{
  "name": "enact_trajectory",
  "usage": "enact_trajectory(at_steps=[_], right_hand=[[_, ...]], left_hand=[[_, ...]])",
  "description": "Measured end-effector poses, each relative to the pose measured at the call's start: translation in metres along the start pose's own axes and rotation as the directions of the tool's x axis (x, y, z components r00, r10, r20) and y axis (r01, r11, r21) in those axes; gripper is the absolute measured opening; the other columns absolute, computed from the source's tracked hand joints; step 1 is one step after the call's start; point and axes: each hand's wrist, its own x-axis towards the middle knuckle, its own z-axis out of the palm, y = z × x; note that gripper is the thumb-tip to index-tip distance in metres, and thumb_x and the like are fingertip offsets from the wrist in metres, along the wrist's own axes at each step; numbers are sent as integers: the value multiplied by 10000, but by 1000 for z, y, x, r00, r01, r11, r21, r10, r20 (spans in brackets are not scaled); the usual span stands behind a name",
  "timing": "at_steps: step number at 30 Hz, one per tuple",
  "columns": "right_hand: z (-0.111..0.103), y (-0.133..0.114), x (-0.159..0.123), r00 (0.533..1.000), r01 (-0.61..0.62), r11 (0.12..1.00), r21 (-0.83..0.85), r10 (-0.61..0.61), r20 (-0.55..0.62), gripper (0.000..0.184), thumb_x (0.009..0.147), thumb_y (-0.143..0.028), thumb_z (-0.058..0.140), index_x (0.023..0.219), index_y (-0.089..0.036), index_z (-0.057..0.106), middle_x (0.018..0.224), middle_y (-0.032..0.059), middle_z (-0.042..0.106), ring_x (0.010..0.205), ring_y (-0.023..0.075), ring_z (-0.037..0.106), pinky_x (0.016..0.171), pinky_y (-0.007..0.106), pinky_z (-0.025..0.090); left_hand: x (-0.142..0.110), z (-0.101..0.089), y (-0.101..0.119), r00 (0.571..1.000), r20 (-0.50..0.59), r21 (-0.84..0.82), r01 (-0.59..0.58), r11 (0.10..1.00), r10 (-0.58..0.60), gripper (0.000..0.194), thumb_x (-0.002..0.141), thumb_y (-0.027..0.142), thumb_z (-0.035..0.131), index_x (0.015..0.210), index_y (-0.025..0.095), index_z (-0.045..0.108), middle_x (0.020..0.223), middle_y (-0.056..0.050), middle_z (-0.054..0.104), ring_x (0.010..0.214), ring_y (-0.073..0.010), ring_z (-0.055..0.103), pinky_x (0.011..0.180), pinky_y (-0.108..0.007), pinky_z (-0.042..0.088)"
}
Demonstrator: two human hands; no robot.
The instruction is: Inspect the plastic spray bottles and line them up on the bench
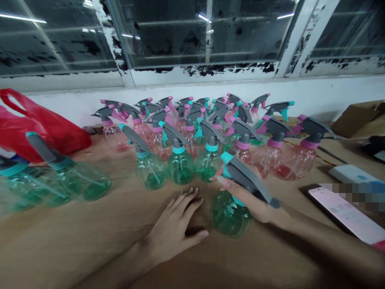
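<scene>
My right hand (249, 196) grips a green spray bottle (227, 216) by the neck, just under its grey and teal trigger head. The bottle is slightly tilted and close to the table. Left of it, my left hand (177, 224) rests on the wooden table (120, 241) with fingers stretched out and nothing in them. Just beyond my hands stand green spray bottles (181, 166) with teal collars. Pink spray bottles (296, 160) with grey and pink heads stand to their right and in rows behind.
More green spray bottles (87, 182) stand at the left, before a red plastic bag (45, 128). On the right lie a phone (345, 212) with a lit screen and a white box (355, 176). A cardboard box (357, 118) sits at the back right, below the windows (198, 32).
</scene>
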Motion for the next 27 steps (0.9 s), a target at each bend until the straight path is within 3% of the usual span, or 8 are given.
enact_trajectory(at_steps=[4, 17, 22, 27], right_hand=[[1, -2, -2, 999, -37, 999, 18, 37, -4, 172, 863, -384, 528, 997, -284, 569, 577, -53, 467, 492, 135, 458, 493, 298, 390], [10, 0, -2, 997, -73, 988, 135, 73, 1, 191, 844, -406, 565, 988, -284, 587, 605, -41, 481, 513, 139, 455, 526, 315, 410], [30, -8, 5, 999, -44, 975, 219, 37, 34, 198, 839, -381, 586, 994, -258, 579, 621, -52, 491, 540, 124, 477, 579, 307, 422], [70, -32, 18, 994, 6, 956, 294, -37, 102, 243, 815, -363, 605, 1002, -212, 573, 695, -30, 574, 614, 130, 556, 623, 293, 464]], left_hand=[[-1, 0, 0, 1000, 9, 10, 15, 1000, -15, 619, 861, 540, 544, 1348, 184, 405, 1434, -120, 385, 1299, -299, 359, 1054, -477, 279], [0, -1, 4, 999, 8, -95, 38, 995, -37, 692, 831, 498, 588, 1382, 175, 323, 1437, -134, 374, 1310, -299, 346, 1062, -483, 274], [-12, -8, 19, 994, -81, -226, 52, 973, -72, 786, 796, 473, 623, 1401, 181, 215, 1354, -157, 452, 1217, -321, 456, 989, -489, 377], [-38, -26, 24, 949, -228, -278, 151, 949, -218, 793, 791, 524, 622, 1391, 209, 211, 1325, -153, 459, 1211, -344, 455, 957, -510, 412]])
